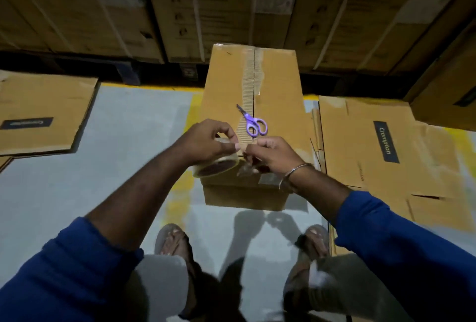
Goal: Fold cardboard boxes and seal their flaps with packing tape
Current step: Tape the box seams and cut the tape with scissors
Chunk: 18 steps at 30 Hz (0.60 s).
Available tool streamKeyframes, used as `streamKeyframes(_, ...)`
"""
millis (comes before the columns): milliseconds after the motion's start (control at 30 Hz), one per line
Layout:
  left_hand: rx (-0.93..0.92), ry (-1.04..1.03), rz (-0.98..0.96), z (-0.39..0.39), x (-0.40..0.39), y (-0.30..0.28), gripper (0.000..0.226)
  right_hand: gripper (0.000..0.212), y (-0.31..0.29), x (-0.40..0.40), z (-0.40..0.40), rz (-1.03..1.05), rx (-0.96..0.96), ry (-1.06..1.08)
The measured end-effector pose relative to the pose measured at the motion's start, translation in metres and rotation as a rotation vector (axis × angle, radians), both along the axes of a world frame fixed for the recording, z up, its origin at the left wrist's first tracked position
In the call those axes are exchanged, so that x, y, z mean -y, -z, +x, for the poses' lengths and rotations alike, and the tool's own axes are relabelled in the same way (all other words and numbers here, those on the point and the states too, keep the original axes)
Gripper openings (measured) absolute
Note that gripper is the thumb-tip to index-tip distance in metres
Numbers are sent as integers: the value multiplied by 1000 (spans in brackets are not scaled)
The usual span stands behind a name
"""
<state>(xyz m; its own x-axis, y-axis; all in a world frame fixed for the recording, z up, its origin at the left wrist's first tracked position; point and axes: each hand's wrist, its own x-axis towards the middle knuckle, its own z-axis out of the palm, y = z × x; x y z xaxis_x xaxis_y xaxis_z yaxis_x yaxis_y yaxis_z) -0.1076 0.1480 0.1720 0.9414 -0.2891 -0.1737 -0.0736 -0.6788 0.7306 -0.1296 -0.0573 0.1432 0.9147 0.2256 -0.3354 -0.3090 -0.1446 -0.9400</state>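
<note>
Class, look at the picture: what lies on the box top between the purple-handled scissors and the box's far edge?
In the head view, only the torn centre seam strip of the brown cardboard box beyond the purple-handled scissors.

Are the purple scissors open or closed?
Closed. The purple-handled scissors lie flat on the upright brown cardboard box, blades together in one thin point and the two handle loops side by side.

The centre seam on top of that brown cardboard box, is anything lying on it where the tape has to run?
Yes. The purple-handled scissors lie across the seam of the brown cardboard box, just beyond the clear tape roll that both hands hold.
</note>
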Motion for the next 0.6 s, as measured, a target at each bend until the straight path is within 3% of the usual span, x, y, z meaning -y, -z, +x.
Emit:
streamKeyframes(200, 103, -140, -17, -18, 25, -3, 11, 44, -6, 13, 6, -292, 200, 11)
streamKeyframes(333, 89, -168, -18, -17, 29, -4, 8, 14, -9, 18, 11, -153, 109, 4)
streamKeyframes(500, 24, -99, -61, -14, 32, -4, 6, 13, -7, 19, 14, -245, 179, -18)
streamKeyframes(600, -116, -89, -183, -9, 29, -10, 26, 10, -18, 18, 19, -242, 214, 44)
